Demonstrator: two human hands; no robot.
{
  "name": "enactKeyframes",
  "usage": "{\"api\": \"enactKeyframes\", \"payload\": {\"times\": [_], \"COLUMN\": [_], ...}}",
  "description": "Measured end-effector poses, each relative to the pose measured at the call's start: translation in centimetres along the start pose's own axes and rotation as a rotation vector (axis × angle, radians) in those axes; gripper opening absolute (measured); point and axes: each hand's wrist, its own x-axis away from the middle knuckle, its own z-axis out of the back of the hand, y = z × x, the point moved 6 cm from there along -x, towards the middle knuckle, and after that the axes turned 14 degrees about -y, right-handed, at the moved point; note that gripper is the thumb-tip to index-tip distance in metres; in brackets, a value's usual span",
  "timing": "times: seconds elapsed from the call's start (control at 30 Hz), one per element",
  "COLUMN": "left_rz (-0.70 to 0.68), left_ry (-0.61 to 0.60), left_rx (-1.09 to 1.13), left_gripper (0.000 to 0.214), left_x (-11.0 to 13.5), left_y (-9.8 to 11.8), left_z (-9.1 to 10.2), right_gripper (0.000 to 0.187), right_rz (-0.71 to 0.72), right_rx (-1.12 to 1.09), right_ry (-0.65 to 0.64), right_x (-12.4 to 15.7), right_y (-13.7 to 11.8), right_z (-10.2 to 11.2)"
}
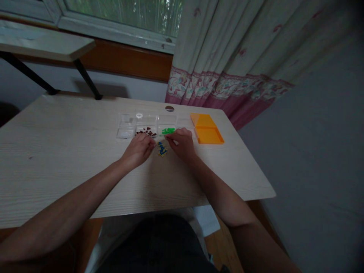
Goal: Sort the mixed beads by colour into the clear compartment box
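Note:
A small pile of blue and yellow pieces (162, 149) lies on the table between my two hands. My left hand (139, 149) is just left of it, its fingers curled together near the pile; anything in them is too small to make out. On the other side, my right hand (183, 144) pinches thumb and finger together at the front of a clear compartment with bright green pieces (168, 131). Whatever that pinch holds cannot be made out. Behind my left hand, another clear compartment has dark reddish-brown pieces (148, 132), partly hidden by the fingers.
More clear plastic compartments (126, 132) stand in a row with these two. An open orange-yellow case (209, 135) lies to the right. A round brown-and-white spot (170, 109) is near the table's back edge. A raised shelf (45, 41) on black legs occupies the back left; a curtain (199, 83) hangs behind.

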Motion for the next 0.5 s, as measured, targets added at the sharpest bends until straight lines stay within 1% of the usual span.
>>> {"api": "enactKeyframes", "payload": {"times": [0.07, 0.13, 0.23, 0.33, 0.4, 0.5], "left_rz": [0.019, 0.073, 0.178, 0.240, 0.252, 0.239], "left_ry": [0.053, 0.085, 0.079, 0.065, 0.069, 0.073], "left_rx": [0.189, 0.387, 0.725, 1.025, 1.105, 1.084], "left_gripper": [0.023, 0.025, 0.033, 0.040, 0.040, 0.036], "left_x": [0.1, 0.2, 0.3, 0.4, 0.4, 0.3], "left_y": [-0.4, -0.9, -1.6, -1.6, -1.5, -1.3], "left_z": [0.5, 0.6, -0.3, -1.4, -1.6, -1.6], "right_gripper": [0.021, 0.023, 0.024, 0.025, 0.026, 0.027], "right_rz": [0.064, 0.127, 0.208, 0.240, 0.220, 0.165], "right_rx": [-0.019, -0.032, -0.036, -0.034, -0.024, -0.006], "right_ry": [0.027, 0.070, 0.127, 0.133, 0.117, 0.055], "right_x": [0.2, 0.6, 1.2, 1.6, 1.6, 1.3], "right_y": [-0.7, -1.6, -3.2, -4.5, -5.0, -5.5], "right_z": [0.1, 0.5, 1.0, 1.3, 1.3, 1.0]}}
